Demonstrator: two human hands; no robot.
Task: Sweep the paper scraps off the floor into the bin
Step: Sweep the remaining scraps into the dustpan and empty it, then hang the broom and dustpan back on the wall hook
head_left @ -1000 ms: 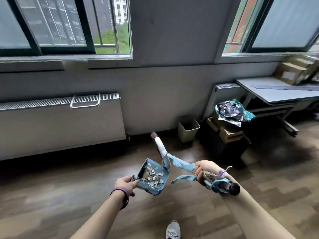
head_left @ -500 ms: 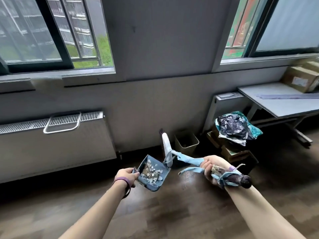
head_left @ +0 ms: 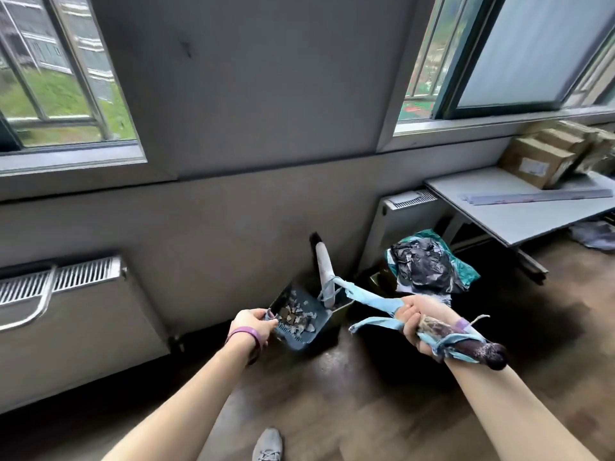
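The paper scraps point(head_left: 294, 316) lie in a loose heap inside the blue dustpan point(head_left: 299, 337), which is held off the floor point(head_left: 349, 394) and tilted, right in front of the small bin point(head_left: 341, 307) by the wall. Only a corner of the bin's rim shows past the pan, so whether the pan's lip is over the opening cannot be told.

The scraps look very light and loose. They would likely slide at a small tilt and could flutter wide of the bin if the pan were tipped fast. The pan itself seems stiff, light plastic, easy for one hand to carry, and its rear edge is probably the best place to hold it so the wrist can tip the front lip down.

The person's left hand point(head_left: 254, 326) has it there: the fingers point(head_left: 266, 324) are curled narrow around the pan's near edge, with the thumb on top.

The right hand point(head_left: 416, 319) grips the broom point(head_left: 324, 264) on its handle, the fingers point(head_left: 411, 309) wrapped tight around it, over the blue cloth strips point(head_left: 369, 299) tied along it. The broom is long and stiff, and its far end points up toward the wall, beside and just above the dustpan. Held this way in one hand it seems awkward, and a swing of it could knock the pan.

No scraps can be made out on the visible floor, though it is dark.
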